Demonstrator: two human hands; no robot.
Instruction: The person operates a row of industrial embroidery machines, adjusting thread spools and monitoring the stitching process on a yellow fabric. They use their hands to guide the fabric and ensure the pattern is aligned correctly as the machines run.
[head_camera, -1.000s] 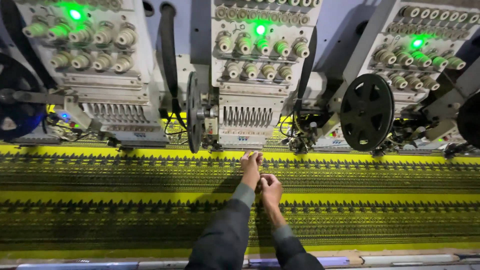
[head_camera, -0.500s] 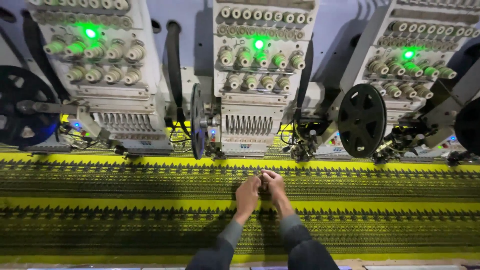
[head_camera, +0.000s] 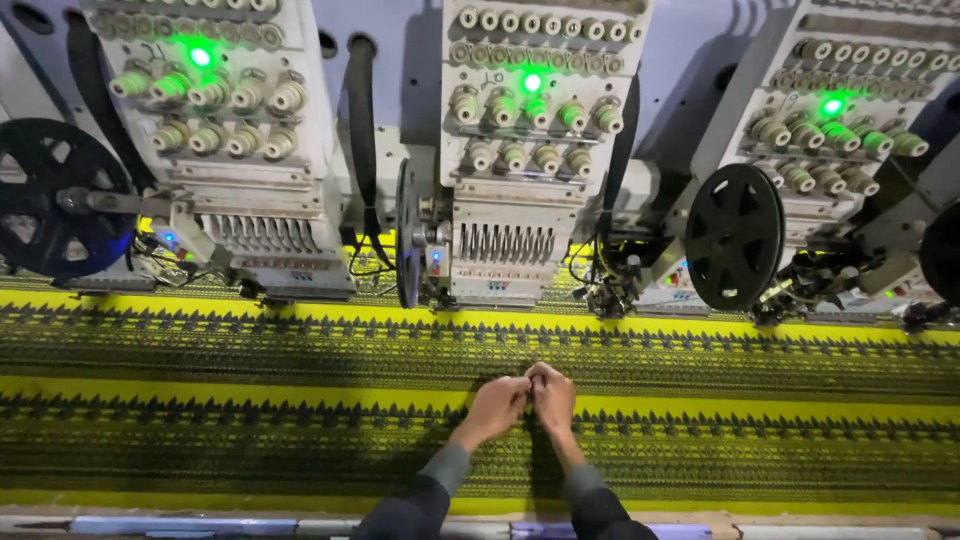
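Head view — left hand (head_camera: 493, 405) and right hand (head_camera: 553, 397) meet fingertip to fingertip over the yellow fabric (head_camera: 250, 390) with dark embroidered bands. Fingers pinched together; what they grip is too small to tell. Middle embroidery head (head_camera: 515, 240) stands just beyond — green lamp (head_camera: 532, 82) lit.

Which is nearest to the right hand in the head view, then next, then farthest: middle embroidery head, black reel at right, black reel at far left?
From the right hand:
1. Middle embroidery head, straight beyond the hand, just left of it.
2. Black reel at right, up and to the right.
3. Black reel at far left, across the yellow fabric at the left edge.
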